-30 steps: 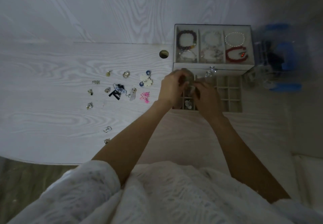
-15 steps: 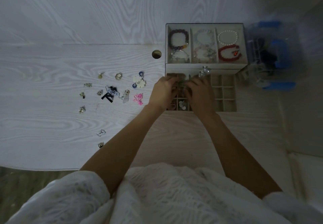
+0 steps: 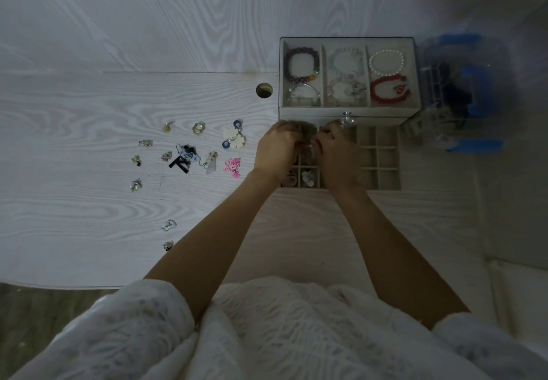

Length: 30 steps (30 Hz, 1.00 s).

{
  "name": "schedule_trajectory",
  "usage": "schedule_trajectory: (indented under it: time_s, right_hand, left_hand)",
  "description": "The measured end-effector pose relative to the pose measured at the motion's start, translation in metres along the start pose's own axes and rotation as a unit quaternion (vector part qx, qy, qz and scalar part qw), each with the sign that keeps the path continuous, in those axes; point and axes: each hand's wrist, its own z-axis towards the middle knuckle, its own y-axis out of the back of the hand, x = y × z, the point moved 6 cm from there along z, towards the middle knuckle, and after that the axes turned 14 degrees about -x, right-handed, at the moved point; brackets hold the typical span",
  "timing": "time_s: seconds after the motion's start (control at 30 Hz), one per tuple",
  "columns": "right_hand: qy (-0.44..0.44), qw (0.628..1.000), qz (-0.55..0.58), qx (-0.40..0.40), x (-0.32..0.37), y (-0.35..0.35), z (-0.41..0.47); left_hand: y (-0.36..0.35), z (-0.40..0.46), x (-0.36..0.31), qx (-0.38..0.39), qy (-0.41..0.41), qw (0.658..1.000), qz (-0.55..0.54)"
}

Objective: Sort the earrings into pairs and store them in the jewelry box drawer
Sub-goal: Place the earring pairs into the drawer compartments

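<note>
The jewelry box (image 3: 347, 112) stands at the back right of the pale wooden desk. Its divided drawer (image 3: 385, 161) is pulled out toward me. My left hand (image 3: 275, 151) and my right hand (image 3: 338, 154) meet over the drawer's left compartments with curled fingers, pinching a small blurred earring (image 3: 308, 133) between them. A white earring pair (image 3: 307, 177) and a pinkish pair (image 3: 288, 180) lie in the front cells. Loose earrings lie on the desk to the left: white flowers with blue rings (image 3: 234, 138), a pink pair (image 3: 232, 167), a black-and-white pair (image 3: 185, 158) and several small gold ones (image 3: 167, 127).
Bracelets (image 3: 388, 89) fill the box's glass-topped tray. A clear and blue plastic organizer (image 3: 462, 95) stands right of the box. A cable hole (image 3: 264, 90) sits left of it. Two small earrings (image 3: 169, 225) lie near the desk's front edge.
Both hands have stayed together and sunk a little lower over the drawer's left cells. The loose earrings on the desk have not moved.
</note>
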Motion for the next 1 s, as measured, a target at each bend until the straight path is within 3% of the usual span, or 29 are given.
schedule_trajectory:
  time_s: [0.3,0.47,0.6,0.83,1.0]
  right_hand:
    - [0.092,0.995,-0.038,0.006,0.004,0.010,-0.016]
    - [0.045,0.997,-0.043,0.045,0.009,0.000,-0.010]
    - [0.051,0.998,-0.020,-0.006,0.019,0.017,-0.012]
    - [0.120,0.991,0.049,-0.027,0.065,0.034,-0.042]
    - [0.191,0.977,0.068,0.063,0.109,0.001,-0.061]
  left_hand:
    - [0.008,-0.017,-0.005,-0.041,-0.116,0.990,0.065]
    - [0.006,-0.021,-0.005,-0.032,-0.108,0.991,0.066]
    - [0.015,-0.024,-0.007,-0.024,-0.098,0.994,0.034]
    - [0.088,-0.074,0.030,-0.136,0.037,0.989,-0.049]
    - [0.114,-0.132,0.105,-0.094,0.195,0.976,-0.007]
